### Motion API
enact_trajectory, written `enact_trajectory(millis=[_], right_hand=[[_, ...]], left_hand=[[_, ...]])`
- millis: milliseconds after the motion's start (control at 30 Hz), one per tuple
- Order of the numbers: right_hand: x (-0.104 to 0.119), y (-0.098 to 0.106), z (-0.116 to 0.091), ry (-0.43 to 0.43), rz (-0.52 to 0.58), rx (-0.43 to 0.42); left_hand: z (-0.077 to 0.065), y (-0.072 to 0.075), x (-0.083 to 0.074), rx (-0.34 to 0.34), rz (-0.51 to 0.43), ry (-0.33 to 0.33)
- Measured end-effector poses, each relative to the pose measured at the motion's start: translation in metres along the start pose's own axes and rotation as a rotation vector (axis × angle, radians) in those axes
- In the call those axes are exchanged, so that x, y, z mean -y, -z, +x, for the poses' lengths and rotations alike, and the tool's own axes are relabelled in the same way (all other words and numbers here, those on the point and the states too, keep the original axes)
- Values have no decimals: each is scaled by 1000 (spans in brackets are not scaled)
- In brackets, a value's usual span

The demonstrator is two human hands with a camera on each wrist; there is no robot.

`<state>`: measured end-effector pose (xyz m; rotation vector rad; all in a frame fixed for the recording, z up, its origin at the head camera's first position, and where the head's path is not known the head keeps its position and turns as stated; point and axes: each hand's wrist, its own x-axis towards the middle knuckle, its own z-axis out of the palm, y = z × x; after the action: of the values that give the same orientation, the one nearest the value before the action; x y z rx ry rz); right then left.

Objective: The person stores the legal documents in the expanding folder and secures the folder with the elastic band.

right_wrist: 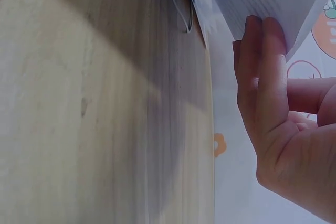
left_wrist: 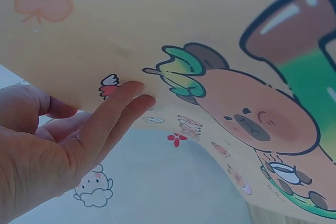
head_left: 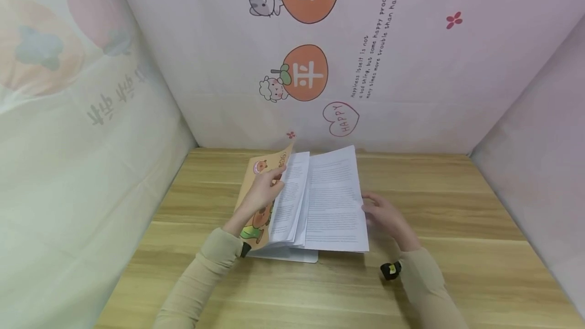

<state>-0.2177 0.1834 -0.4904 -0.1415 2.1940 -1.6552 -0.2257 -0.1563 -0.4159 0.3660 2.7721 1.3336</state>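
Note:
A folder with an orange cartoon cover (head_left: 249,187) stands half open on the table, its pale rounded back panel (head_left: 301,256) lying beneath the pages. My left hand (head_left: 266,190) pinches the raised cover at its free edge. In the left wrist view, the fingers (left_wrist: 113,111) lie along the capybara-printed outside, with the thumb at the edge. Printed white sheets (head_left: 332,199) fan out to the right. At their right edge, my right hand (head_left: 384,213) pinches the paper. Straight fingertips (right_wrist: 270,30) lie against its underside in the right wrist view, the thumb partly hidden.
The wood-grain table (head_left: 439,278) spreads around the folder. Behind it rises a white cloth wall (head_left: 402,116) with cartoon prints, and more cloth hangs on both sides. Each wrist wears a small dark device; the right one (head_left: 390,270) shows near the sleeve cuff.

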Motion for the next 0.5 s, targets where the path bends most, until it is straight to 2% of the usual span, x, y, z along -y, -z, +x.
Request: enact_trajectory(millis=[200,500], right_hand=[[5,-8,5,-37,-82,-27],[4,-7,10,-21,-67,-22]], left_hand=[[-1,-2,1,-6,4,2],[1,0,1,-12,4,-6]])
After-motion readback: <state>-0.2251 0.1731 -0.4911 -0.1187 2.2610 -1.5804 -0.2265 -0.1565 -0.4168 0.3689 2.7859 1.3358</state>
